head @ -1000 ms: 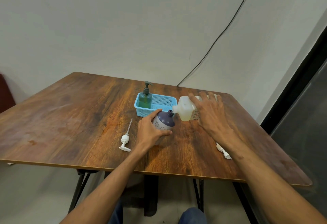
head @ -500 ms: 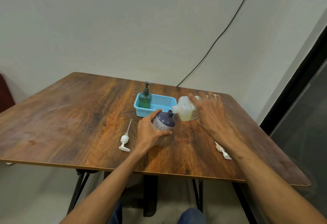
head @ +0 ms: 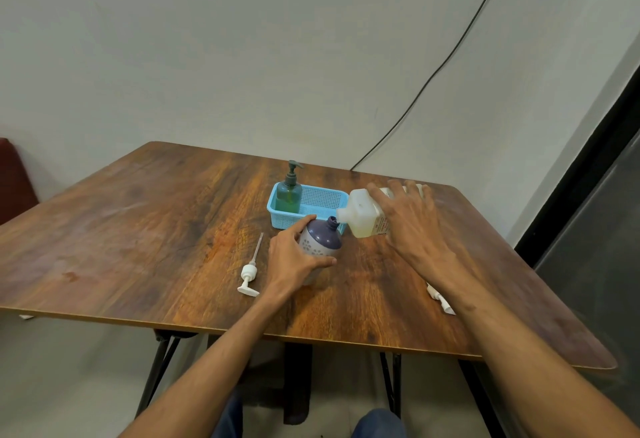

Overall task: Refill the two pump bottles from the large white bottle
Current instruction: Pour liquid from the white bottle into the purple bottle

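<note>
My left hand (head: 294, 255) grips a round purple-topped pump bottle (head: 320, 242) standing on the wooden table (head: 138, 229), its pump off and its neck open. My right hand (head: 412, 226) holds the large white bottle (head: 362, 212) tipped on its side, spout touching the purple bottle's neck. A yellowish liquid lies in the white bottle's lower part. The removed white pump (head: 250, 273) lies on the table left of my left hand. A green pump bottle (head: 289, 191) with its pump on stands in the left end of a blue basket (head: 322, 200).
A small white cap piece (head: 440, 299) lies near the front right, partly hidden by my right forearm. A black cable runs down the wall behind the table. A dark panel stands at the right. The table's front edge is close to me.
</note>
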Motion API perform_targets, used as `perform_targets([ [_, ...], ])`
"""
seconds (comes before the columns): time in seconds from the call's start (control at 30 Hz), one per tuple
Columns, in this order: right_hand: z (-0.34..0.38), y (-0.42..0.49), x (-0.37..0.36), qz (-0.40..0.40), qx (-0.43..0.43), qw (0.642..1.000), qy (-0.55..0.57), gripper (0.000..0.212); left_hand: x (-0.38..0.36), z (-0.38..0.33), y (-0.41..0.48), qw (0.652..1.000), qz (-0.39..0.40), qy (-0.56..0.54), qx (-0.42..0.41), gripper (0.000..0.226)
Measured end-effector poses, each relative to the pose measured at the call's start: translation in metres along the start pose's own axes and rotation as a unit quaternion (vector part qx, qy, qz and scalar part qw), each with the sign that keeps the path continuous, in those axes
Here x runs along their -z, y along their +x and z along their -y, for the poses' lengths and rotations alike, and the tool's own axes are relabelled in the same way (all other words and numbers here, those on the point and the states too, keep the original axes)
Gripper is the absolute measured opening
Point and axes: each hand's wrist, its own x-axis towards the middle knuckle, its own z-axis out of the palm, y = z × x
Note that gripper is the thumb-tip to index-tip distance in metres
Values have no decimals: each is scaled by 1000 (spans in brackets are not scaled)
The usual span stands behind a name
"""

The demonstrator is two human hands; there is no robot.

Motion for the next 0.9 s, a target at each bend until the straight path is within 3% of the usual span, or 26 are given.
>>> perform_targets([
  [0.9, 5, 4, 1, -5, 6, 1000, -4, 90, 6, -4, -2, 1000, -14, 2, 4, 96],
])
